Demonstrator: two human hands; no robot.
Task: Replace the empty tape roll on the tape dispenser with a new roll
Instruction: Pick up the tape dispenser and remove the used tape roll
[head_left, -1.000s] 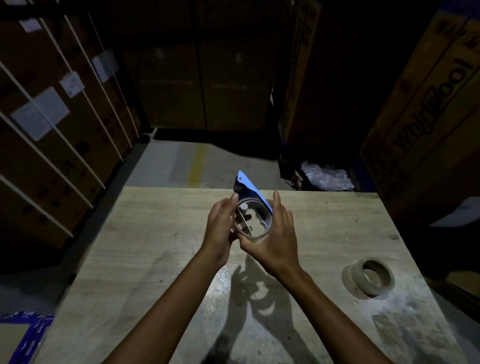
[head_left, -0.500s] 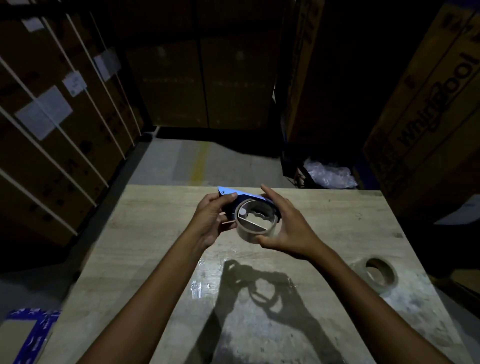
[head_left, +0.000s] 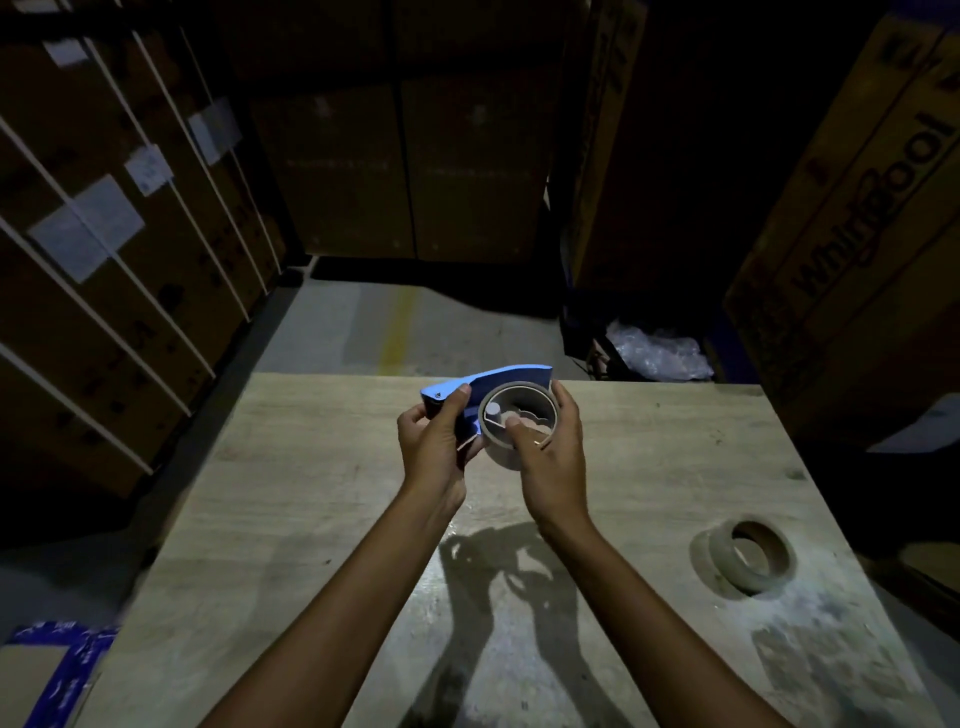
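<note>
Holding the blue tape dispenser (head_left: 488, 387) in my left hand (head_left: 436, 441), my right hand (head_left: 553, 447) gripping its tape roll (head_left: 514, 415).
Both hover above the wooden table's (head_left: 311, 493) far middle; bare boards surround them, an empty core (head_left: 750, 556) lying near right.

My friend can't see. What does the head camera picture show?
Two hands hold a blue tape dispenser above a wooden table: left hand on its handle, right hand around the roll. Another roll lies at right.

The scene was dim; light from the wearer's side lit the worktop (head_left: 311, 519), casting arm shadows toward 6 o'clock. Edges were dark, bowed, slightly blurred.
</note>
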